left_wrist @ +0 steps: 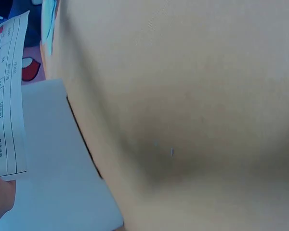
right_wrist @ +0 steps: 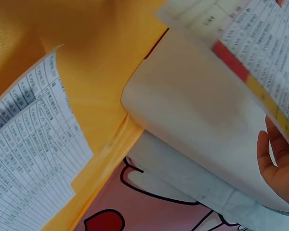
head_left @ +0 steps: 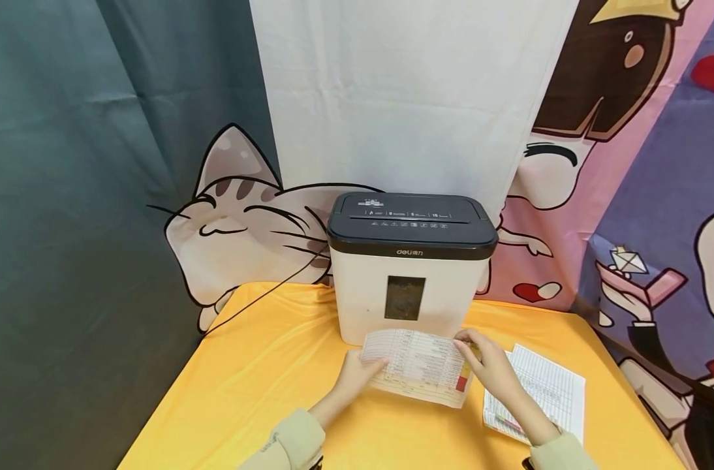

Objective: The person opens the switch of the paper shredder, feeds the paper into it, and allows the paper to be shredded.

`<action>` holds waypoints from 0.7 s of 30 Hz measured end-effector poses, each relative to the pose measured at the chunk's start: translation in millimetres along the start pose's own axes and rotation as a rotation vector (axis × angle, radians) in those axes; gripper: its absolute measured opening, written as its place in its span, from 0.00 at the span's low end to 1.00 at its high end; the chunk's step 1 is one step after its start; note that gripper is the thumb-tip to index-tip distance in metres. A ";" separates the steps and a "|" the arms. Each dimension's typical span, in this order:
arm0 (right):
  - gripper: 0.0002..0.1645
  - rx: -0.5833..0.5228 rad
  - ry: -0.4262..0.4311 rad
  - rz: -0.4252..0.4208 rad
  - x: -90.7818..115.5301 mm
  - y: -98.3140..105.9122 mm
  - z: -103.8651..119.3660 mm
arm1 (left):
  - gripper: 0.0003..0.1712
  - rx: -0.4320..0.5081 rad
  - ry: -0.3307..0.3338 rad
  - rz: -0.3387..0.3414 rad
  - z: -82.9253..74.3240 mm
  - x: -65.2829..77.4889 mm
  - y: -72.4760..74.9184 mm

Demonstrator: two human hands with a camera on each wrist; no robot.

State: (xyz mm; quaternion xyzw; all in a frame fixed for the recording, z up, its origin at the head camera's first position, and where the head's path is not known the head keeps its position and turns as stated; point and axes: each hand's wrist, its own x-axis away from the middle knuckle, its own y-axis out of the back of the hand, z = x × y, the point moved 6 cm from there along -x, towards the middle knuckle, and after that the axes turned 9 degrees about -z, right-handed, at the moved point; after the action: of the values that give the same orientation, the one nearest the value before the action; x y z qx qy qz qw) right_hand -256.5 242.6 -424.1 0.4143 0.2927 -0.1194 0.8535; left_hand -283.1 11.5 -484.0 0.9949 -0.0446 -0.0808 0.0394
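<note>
When we looked down from the head view, we found a printed sheet (head_left: pixel 418 362) held between two hands, low in front of the shredder (head_left: pixel 357 294) and above the yellow cloth (head_left: pixel 257 385). We saw the left hand (head_left: pixel 354 375) gripping the sheet's left edge, thumb laid across the upper face. We noted the right hand (head_left: pixel 491 365) pinching the upper right corner, thumb and fingers bent together, beside a yellow and red margin on the print. The sheet sloped slightly down to the right and overlapped the foot of the shredder in our line of sight; whether the two touched, we could not tell.

We recorded a white body, a dark lid (head_left: pixel 412 238) with a narrow slot (head_left: pixel 410 220) across it, and a dark window (head_left: pixel 404 297) in front. To the right we logged a stack of printed papers (head_left: pixel 553 385), partly hidden under the right forearm (head_left: pixel 530 414); from the right wrist, we saw their edges lying unevenly. Both arms showed pale sleeves (head_left: pixel 301 434). Behind, we had a backdrop (head_left: pixel 404 98) with a smiling cat (head_left: pixel 233 228) at left. From the left wrist, we caught mostly cloth, with the sheet along the frame's left side
</note>
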 end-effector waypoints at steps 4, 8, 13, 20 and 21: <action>0.19 -0.091 -0.045 -0.027 1.5 0.8 -6.1 | 0.15 0.016 -0.008 -0.016 -6.9 -1.8 9.4; 0.25 -0.329 -0.146 0.035 3.9 -5.9 -13.1 | 0.15 0.048 0.009 -0.021 -14.4 -3.0 16.0; 0.27 -0.628 -0.281 0.209 8.6 -19.6 -12.1 | 0.15 0.062 0.031 -0.049 -26.9 -4.2 24.1; 0.28 -0.696 -0.407 0.354 9.7 -26.5 -2.5 | 0.14 0.034 0.013 -0.082 -43.3 -5.5 30.2; 0.28 -0.688 -0.415 0.365 9.2 -26.5 -1.6 | 0.14 0.033 0.010 -0.082 -45.5 -5.4 30.4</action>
State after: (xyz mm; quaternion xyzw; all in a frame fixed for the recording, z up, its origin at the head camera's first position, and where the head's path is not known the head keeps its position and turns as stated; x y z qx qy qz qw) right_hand -261.6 227.6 -447.3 0.1179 0.0598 0.0568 0.9896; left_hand -283.5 -15.0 -435.7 0.9968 -0.0048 -0.0766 0.0199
